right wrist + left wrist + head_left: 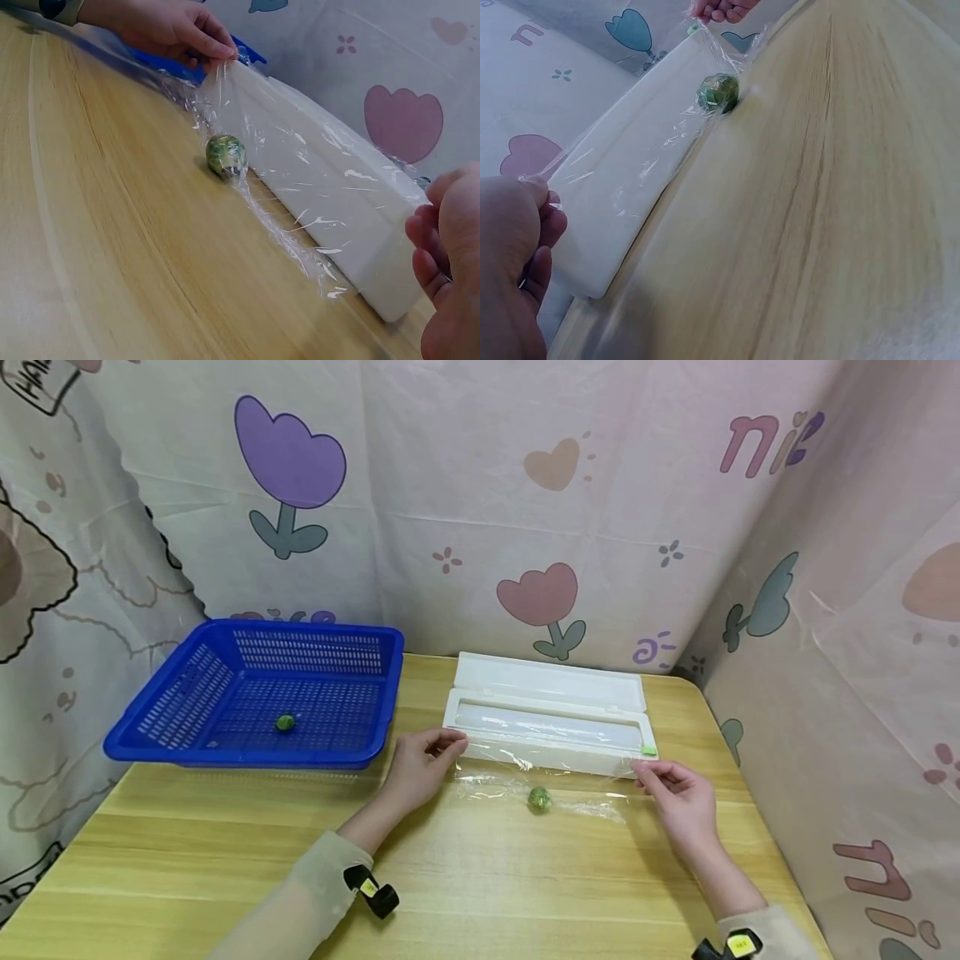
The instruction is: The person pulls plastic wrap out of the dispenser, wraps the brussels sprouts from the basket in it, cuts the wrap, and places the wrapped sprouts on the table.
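Observation:
My left hand [422, 767] pinches one corner of a clear sheet of cling film [495, 768] between thumb and fingers. The other corner is pinched by my right hand [681, 802]. Between the hands the film stretches along the front of a white cling film dispenser box [555, 718], whose lid stands open at the back. A small green Brussels sprout [539, 799] lies at the film's near edge; in the right wrist view film covers the sprout [225, 156] and trails off crumpled beside it. Whether the film still joins the roll I cannot tell.
At the left stands a blue plastic basket [382, 727] with another sprout [285, 722] on its floor. A small green slider [648, 750] sits at the box's right end. The wooden table [487, 893] meets a printed curtain [450, 460] at the back.

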